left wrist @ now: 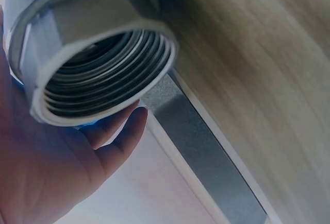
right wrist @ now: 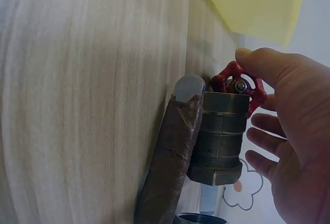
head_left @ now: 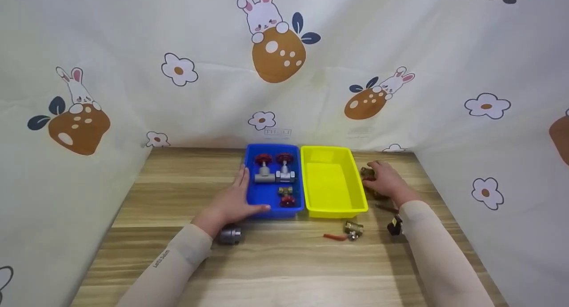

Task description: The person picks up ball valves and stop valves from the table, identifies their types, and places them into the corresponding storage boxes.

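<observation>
My left hand (head_left: 229,202) rests with straight fingers along the left side of a blue bin (head_left: 266,200), its thumb over the front rim. Three valves with red handwheels lie in that bin. Close under the left wrist is a grey metal threaded fitting (head_left: 230,235), large in the left wrist view. Right of the yellow bin (head_left: 331,182), my right hand (head_left: 389,180) holds a gate valve (head_left: 367,173) by its red handwheel (right wrist: 240,86), partly hidden by the fingers. A dark brass fitting (right wrist: 219,136) and a brown-sleeved lever (right wrist: 172,157) lie nearer the right wrist.
A brass ball valve (head_left: 353,229) with an orange-red lever lies on the wooden table (head_left: 284,267) in front of the yellow bin. Another threaded ring (right wrist: 198,219) shows at the right wrist view's bottom edge. Printed cloth (head_left: 213,102) hangs behind and at both sides.
</observation>
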The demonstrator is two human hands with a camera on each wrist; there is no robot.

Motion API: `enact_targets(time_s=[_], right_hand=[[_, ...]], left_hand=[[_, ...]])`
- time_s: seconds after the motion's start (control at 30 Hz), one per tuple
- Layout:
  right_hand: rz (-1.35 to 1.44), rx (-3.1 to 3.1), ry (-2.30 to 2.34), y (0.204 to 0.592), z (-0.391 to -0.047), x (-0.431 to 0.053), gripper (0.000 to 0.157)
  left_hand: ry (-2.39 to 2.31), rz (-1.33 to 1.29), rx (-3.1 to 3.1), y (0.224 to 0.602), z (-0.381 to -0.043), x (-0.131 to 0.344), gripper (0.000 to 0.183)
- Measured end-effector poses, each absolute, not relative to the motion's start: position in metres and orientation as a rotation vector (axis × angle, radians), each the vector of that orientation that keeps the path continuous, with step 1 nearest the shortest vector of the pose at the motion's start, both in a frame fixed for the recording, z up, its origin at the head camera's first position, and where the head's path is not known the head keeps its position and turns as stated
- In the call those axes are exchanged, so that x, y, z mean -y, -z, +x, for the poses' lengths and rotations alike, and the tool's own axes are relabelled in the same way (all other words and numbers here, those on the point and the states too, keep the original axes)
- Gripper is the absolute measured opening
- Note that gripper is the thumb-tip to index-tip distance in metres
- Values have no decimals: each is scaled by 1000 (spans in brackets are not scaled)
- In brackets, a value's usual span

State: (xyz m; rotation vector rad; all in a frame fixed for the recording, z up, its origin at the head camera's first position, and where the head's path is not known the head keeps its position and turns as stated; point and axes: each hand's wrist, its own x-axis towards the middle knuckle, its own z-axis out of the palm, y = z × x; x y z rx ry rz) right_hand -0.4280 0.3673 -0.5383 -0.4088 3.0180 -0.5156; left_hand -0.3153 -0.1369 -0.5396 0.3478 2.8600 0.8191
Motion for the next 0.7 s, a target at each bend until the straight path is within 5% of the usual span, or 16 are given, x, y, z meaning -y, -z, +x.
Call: enact_targets(time_s=[0.7], right_hand=[[-491,-2953,448,547,-436,-370,81]], left_hand=[[-817,348,-2853,537,-313,136,140]])
